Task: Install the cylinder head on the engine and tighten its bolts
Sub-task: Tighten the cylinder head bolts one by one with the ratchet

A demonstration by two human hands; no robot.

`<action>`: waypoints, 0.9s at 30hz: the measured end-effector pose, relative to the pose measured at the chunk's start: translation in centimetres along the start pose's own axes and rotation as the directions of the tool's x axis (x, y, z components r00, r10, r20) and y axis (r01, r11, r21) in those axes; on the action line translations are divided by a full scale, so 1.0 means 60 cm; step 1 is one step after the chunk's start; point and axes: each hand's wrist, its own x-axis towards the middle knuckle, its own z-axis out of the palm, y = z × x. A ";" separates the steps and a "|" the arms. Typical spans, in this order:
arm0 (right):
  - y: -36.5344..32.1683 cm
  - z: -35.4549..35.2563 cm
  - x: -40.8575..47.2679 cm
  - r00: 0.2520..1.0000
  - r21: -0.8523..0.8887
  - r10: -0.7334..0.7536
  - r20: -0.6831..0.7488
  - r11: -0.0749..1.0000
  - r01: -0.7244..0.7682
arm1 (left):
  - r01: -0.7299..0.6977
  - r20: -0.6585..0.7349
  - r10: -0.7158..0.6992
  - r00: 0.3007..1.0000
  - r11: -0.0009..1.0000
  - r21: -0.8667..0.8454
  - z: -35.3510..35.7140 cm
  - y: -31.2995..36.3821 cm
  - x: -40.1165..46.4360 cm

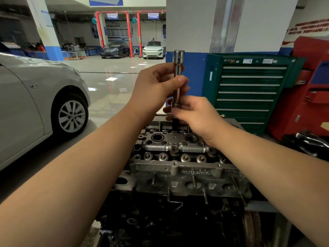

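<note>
The lower end of the upright socket extension [177, 81] is hidden inside the grip of the right hand [194, 114], so what it joins or meets there cannot be told; its middle is partly covered by the thumb of the left hand [156, 86]. The right forearm hides the far right part of the cylinder head [178, 168]. The engine block [160, 220] beneath is dark, and the bottom edge cuts it off. The silver car [35, 104] is cut by the left edge. Lettering on the blue banner [106, 0] and red wall text [309, 27] is too blurred to read
</note>
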 end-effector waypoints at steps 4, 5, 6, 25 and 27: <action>-0.001 0.001 0.004 0.996 -0.140 -0.014 -0.090 0.990 0.001 | 0.020 0.071 -0.017 0.997 0.999 -0.040 0.002 -0.001 -0.002; -0.003 0.002 0.004 0.993 -0.146 -0.017 -0.117 0.989 -0.001 | 0.014 0.063 -0.012 0.998 0.999 -0.030 0.004 -0.001 -0.003; -0.005 0.003 0.003 0.991 -0.149 -0.027 -0.132 0.989 0.007 | 0.001 0.040 0.000 0.999 1.000 -0.007 0.006 -0.001 -0.003; 0.001 0.002 0.002 0.995 -0.110 -0.052 -0.083 0.993 0.043 | -0.048 -0.028 0.057 0.998 0.968 0.245 0.007 -0.002 -0.001; 0.002 0.002 0.002 0.996 -0.060 -0.055 -0.064 0.997 0.052 | -0.038 -0.089 0.060 0.994 0.973 0.228 0.004 -0.002 0.001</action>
